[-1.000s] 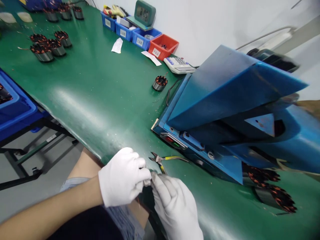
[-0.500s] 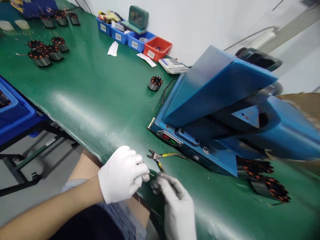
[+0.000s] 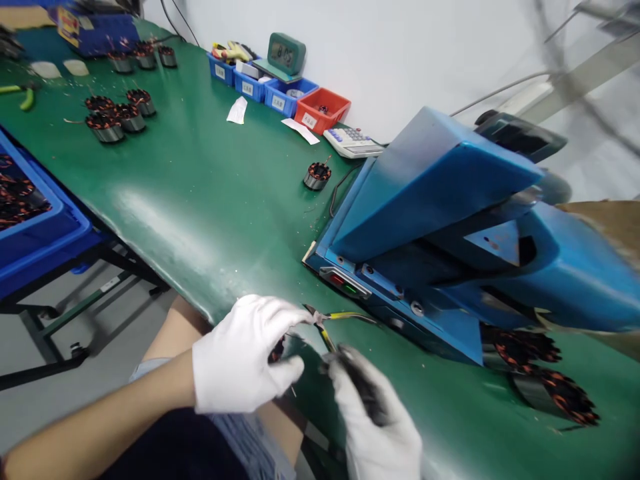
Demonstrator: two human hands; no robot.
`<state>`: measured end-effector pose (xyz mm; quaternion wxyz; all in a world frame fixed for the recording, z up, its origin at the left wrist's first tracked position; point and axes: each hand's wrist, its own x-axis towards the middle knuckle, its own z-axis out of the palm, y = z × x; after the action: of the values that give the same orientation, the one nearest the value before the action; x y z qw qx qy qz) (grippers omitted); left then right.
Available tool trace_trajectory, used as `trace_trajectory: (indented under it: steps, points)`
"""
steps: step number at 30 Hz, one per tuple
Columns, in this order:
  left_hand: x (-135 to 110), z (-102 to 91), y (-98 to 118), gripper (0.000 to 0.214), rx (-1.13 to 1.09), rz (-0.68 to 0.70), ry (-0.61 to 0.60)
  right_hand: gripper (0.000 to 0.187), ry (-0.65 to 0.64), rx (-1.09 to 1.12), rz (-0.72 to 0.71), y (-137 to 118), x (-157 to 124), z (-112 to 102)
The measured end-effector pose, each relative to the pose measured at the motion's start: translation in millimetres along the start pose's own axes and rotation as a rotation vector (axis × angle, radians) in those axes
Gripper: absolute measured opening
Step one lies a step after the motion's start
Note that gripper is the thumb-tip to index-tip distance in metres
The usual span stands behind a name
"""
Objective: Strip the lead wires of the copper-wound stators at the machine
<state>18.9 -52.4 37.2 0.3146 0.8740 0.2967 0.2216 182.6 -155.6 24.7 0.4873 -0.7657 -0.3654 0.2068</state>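
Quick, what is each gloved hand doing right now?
Left hand: closed around a small dark wound part, mostly hidden.
Right hand: curled near the cutters; whether it holds anything cannot be told.

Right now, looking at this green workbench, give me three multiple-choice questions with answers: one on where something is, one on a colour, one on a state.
1. Where do the yellow-handled pliers lie?
A. in the red bin
B. on the green table just beyond the gloved hands
C. on the calculator

2. What colour is the bin next to the calculator?
A. red
B. yellow
C. black

3. What is the left hand doing?
A. lying flat and empty on the table
B. closed around a small dark part with copper windings
C. pressing the calculator keys

Answers:
1. B: the pliers rest on the table in front of the blue machine, close beyond both hands.
2. A: that bin is red, beside a row of blue ones.
3. B: its fingers curl round a dark wound part, near the right hand.
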Motion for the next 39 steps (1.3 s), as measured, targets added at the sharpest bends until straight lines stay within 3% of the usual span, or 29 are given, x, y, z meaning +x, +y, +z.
trace_trajectory:
  steps: [2, 3, 5, 7, 11, 14, 17, 22, 26, 29, 31, 36, 39]
  points:
    - [-5.2, -10.5, 1.7, 0.055, -0.033, 0.066, -0.062, 0.020, -0.376, -0.032, -0.192, 0.2, 0.0, -1.2]
    - [-7.5, -14.3, 2.0, 0.060, -0.016, 0.090, -0.106, 0.026, -0.498, -0.086, -0.278, -1.2, 0.2, 0.7]
    - [-10.7, -18.2, 1.5, 0.059, 0.046, 0.110, -0.178, 0.035, -0.615, -0.235, -0.388, -7.1, 1.3, 7.7]
    - [-12.3, -17.7, 0.6, 0.056, 0.099, 0.107, -0.202, 0.037, -0.648, -0.378, -0.431, -14.8, 2.7, 15.5]
    - [-14.7, -11.6, -0.8, 0.034, 0.195, 0.035, -0.185, 0.017, -0.685, -0.561, -0.446, -23.7, 6.8, 22.5]
    - [-18.0, -7.0, -1.1, 0.016, 0.272, 0.016, -0.125, 0.019, -0.691, -0.562, -0.407, -21.8, 11.2, 22.5]
    - [-19.9, -4.1, -2.0, 0.012, 0.303, 0.046, -0.071, 0.023, -0.625, -0.486, -0.409, -16.0, 14.8, 27.2]
    - [-17.3, -6.1, -3.3, 0.016, 0.269, 0.026, -0.130, 0.038, -0.588, -0.695, -0.657, -7.8, 16.3, 31.0]
    - [-12.5, -9.8, 1.8, 0.017, 0.313, 0.016, -0.226, 0.042, -0.575, -0.872, -0.834, -1.4, 22.1, -1.0]
    - [-8.6, -7.5, 5.7, 0.015, 0.381, 0.003, -0.265, 0.035, -0.462, -0.899, -0.747, 7.8, 24.6, -27.4]
    - [-6.4, -3.0, 6.0, 0.012, 0.409, -0.002, -0.279, 0.031, -0.414, -0.757, -0.614, 15.1, 19.4, -31.4]
    - [-4.9, 7.2, 1.6, 0.011, 0.387, 0.006, -0.213, 0.032, -0.310, -0.261, -0.181, 30.8, -12.1, 4.7]
    - [-6.3, 7.9, -0.6, 0.013, 0.338, 0.006, -0.168, 0.033, -0.274, -0.091, -0.120, 35.2, -22.0, 24.9]
